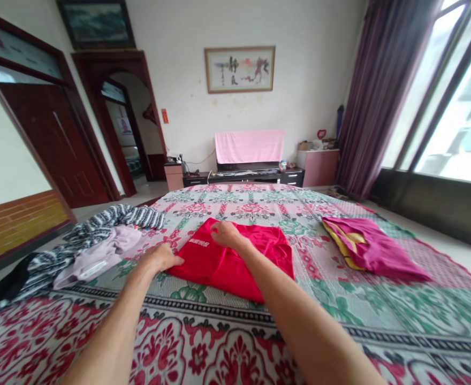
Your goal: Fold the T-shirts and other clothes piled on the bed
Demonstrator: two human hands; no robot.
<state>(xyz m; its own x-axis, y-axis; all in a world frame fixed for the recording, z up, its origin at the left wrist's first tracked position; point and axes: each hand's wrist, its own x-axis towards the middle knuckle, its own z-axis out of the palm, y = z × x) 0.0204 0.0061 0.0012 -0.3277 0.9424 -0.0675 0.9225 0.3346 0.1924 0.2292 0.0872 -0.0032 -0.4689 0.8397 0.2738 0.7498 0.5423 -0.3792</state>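
Observation:
A red shirt [235, 267] with small white lettering lies partly folded and wrinkled in front of me on the patterned bedspread [243, 321]. At its left edge is my left hand [164, 258], closed, with the thumb on the fabric. My right hand [225, 234] reaches across the shirt to its far left part, with its fingers curled in a pinch on the cloth. Part of the shirt's right side is hidden under my right forearm.
On the left is a loose pile with a black-and-white striped garment [95, 227] and a pale pink garment [99, 256]. Folded magenta-and-yellow clothing [380, 248] lies to the right. A low cabinet [245, 178] with a pink cloth [249, 146] above it stands beyond the bed.

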